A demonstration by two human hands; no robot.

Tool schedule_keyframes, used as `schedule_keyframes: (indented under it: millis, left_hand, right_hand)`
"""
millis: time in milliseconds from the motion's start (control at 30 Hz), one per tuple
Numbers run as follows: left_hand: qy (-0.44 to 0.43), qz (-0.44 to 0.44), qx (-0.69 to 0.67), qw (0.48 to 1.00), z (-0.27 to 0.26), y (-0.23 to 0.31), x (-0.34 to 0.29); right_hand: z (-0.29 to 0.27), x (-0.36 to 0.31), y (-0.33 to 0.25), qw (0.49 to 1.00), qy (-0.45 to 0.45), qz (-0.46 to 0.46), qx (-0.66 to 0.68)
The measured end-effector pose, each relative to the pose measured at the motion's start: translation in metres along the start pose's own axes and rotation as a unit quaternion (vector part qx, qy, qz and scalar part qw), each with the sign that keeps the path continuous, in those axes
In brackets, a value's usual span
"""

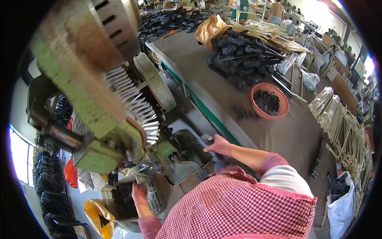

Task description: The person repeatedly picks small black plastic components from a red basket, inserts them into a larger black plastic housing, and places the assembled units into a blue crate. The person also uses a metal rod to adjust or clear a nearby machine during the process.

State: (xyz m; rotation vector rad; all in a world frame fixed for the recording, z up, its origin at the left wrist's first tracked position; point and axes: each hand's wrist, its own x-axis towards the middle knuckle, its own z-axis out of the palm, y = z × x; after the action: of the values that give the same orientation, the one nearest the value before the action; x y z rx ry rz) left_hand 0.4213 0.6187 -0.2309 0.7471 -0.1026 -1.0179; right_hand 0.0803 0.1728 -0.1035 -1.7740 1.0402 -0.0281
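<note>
My right hand (219, 147) is closed around a dark grey part with a knobby head (207, 138). It is held in front of my body, beside the table's near edge. What lies under the fingers is partly hidden and smeared. My left hand (139, 194) reaches down to a pale plastic crate (155, 195), next to small black pieces (124, 199) inside it. Its fingers are blurred, so whether they grip a piece does not show. Left of centre looms a green press-like machine (99, 153), with a coiled metal spring (133, 103) along its side.
On the brown table (274, 135) stands a red basket (283, 112) of small black parts, near a heap of black rod-shaped parts (242, 59). Bundles of pale sticks (338, 115) line the right side. A yellow bag (98, 217) sits by the crate. Two people work far off.
</note>
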Motion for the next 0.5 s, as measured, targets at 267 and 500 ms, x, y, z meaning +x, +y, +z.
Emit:
schedule_keyframes:
  millis: [267,500]
  left_hand:
    - [0.372,-0.114,0.151,0.909,0.006,-0.182,-0.115]
    - [0.261,-0.217,0.373,0.864,0.088,-0.206,-0.039]
  right_hand:
    - [-0.228,0.125,0.059,0.855,0.125,-0.115,0.490]
    - [-0.352,0.163,0.084,0.857,0.474,-0.109,0.170]
